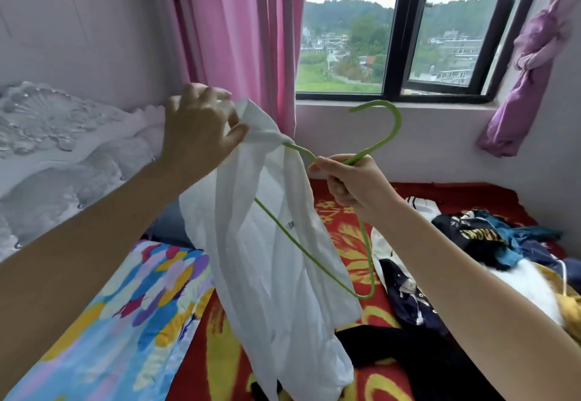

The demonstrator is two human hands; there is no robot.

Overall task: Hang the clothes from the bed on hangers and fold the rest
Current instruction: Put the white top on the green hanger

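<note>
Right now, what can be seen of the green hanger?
The thin green wire-style hanger is held tilted in the air over the red flowered bedspread. Its open hook points up toward the window. The right hand grips its neck. One shoulder is tucked into the white cloth garment, which the left hand pinches; the other shoulder is bare, and the bottom bar crosses the garment's front.

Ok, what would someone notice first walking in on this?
The white shirt held up mid-frame, its top pinched by the left hand while the right hand grips a green hanger partly inside it. Behind hangs a pink curtain; a heap of clothes lies on the red bed at right.
</note>
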